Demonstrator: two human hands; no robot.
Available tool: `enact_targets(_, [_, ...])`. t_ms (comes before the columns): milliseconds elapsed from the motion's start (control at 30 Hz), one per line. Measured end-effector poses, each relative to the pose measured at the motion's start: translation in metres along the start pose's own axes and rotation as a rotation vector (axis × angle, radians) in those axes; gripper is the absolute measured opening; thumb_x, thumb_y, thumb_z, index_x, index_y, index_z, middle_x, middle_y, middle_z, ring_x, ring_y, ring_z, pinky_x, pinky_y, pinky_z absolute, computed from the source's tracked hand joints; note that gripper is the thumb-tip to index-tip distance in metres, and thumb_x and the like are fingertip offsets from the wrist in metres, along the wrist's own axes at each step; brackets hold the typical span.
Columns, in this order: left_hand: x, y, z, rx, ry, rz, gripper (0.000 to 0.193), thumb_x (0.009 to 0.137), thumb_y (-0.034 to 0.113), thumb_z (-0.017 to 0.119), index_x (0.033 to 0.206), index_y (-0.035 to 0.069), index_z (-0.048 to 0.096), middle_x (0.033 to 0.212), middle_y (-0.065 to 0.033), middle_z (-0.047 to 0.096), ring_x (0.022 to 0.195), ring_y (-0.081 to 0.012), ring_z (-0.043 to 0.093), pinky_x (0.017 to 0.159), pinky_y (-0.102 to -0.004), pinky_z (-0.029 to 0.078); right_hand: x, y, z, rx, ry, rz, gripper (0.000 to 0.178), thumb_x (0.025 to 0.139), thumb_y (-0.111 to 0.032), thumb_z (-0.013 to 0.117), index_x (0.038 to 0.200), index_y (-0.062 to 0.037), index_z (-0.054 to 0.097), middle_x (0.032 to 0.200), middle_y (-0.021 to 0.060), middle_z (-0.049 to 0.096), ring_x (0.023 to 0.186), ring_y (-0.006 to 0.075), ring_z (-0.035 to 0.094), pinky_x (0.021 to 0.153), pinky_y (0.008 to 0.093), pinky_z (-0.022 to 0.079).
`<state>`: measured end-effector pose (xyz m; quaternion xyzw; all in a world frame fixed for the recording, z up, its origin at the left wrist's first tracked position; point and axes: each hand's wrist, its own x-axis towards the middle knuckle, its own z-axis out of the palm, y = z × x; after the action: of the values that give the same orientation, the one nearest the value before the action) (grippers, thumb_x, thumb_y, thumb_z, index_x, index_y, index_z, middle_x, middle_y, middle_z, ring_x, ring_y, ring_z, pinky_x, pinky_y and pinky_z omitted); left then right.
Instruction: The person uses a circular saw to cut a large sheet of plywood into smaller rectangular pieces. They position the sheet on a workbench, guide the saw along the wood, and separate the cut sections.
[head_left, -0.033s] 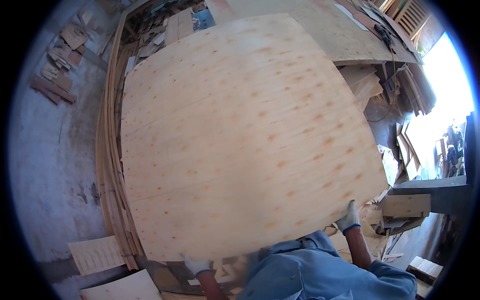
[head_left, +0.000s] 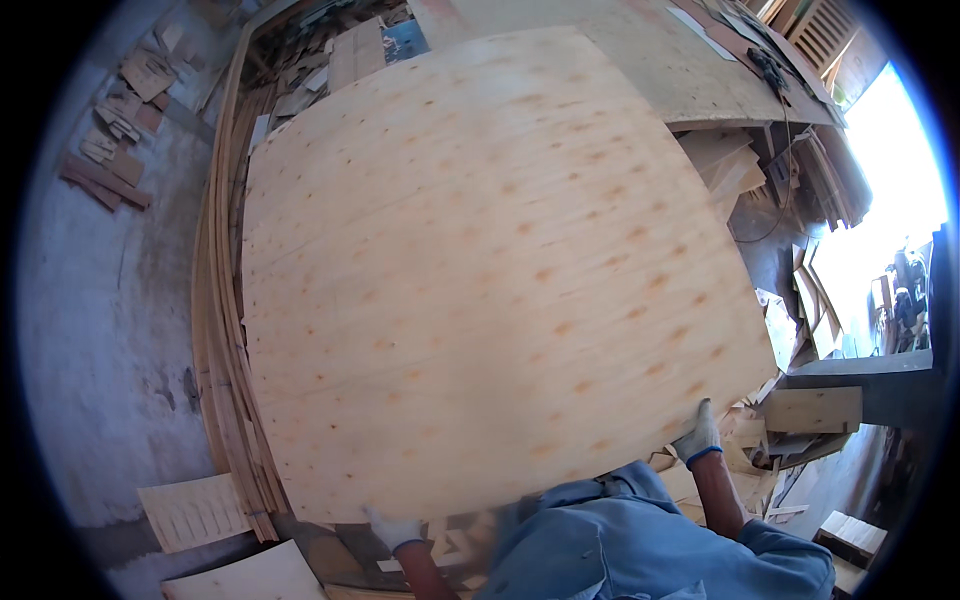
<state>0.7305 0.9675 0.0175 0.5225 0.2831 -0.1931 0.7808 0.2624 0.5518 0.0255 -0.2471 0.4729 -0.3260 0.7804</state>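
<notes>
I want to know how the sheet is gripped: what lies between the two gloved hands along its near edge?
In the head view, only the plywood sheet's near edge runs between the left hand and the right hand; below it shows the person's blue shirt.

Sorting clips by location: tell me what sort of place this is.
Most likely a woodworking shop or timber yard: a large plywood sheet held at its near edge, thin strips stacked beside it, and offcuts scattered on the concrete floor.

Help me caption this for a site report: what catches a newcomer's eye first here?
The huge pale plywood sheet fills the middle of the view. At its near edge the gloved left hand and gloved right hand each touch it, but whether either grip is closed is unclear. Thin wood strips stack along its left side, with offcuts on the floor beyond.
</notes>
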Motion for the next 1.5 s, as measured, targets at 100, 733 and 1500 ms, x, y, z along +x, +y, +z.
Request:
enact_targets(100, [0.007,-0.006,0.001,0.042,-0.027,0.021,0.063,0.093,0.052,0.051,0.14,0.01,0.044,0.14,-0.013,0.048,0.128,-0.0345,0.045,0.105,-0.0558,0.038,0.013,-0.002,-0.005,0.475,0.134,0.09,0.06,0.101,-0.053,0.037,0.145,-0.0126,0.039,0.149,0.0115,0.042,0.135,0.0339,0.042,0.111,0.0562,0.033])
enact_targets(733, [0.061,0.006,0.08,-0.236,-0.169,-0.143,0.058,0.096,0.05,0.048,0.141,0.012,0.045,0.145,-0.0082,0.046,0.133,-0.0303,0.041,0.111,-0.0526,0.033,0.114,-0.001,-0.014,-0.138,0.075,-0.142,0.05,0.101,-0.044,0.044,0.141,-0.0133,0.043,0.141,0.0109,0.05,0.126,0.0329,0.049,0.107,0.053,0.04])
enact_targets(1500, [0.019,-0.001,0.091,-0.229,-0.236,-0.129,0.051,0.095,0.045,0.056,0.136,0.015,0.052,0.138,-0.0066,0.054,0.129,-0.0301,0.047,0.109,-0.0514,0.037,0.065,-0.036,0.069,0.293,0.459,-0.181,0.033,0.097,-0.035,0.06,0.115,-0.0072,0.058,0.102,0.0064,0.065,0.089,0.0197,0.065,0.076,0.0358,0.056])
